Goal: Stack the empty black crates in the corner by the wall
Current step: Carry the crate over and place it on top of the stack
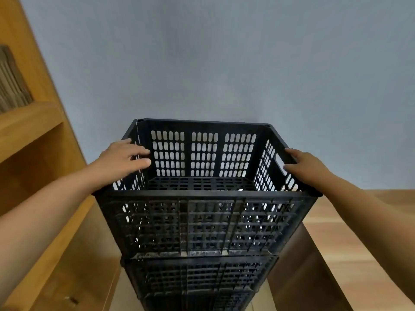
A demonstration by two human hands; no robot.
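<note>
Your left hand (125,159) at 9 o'clock and right hand (305,166) at 3 flank the top crate (206,216), fingers loosely spread over its side rims; it sits squarely on the stack (197,279), against the wall (224,63) at 12.

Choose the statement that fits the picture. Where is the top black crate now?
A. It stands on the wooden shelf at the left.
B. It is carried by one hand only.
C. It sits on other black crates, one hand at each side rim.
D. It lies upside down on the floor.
C: the top crate rests upright on a lower crate, with the left hand and the right hand at its side rims.
</note>
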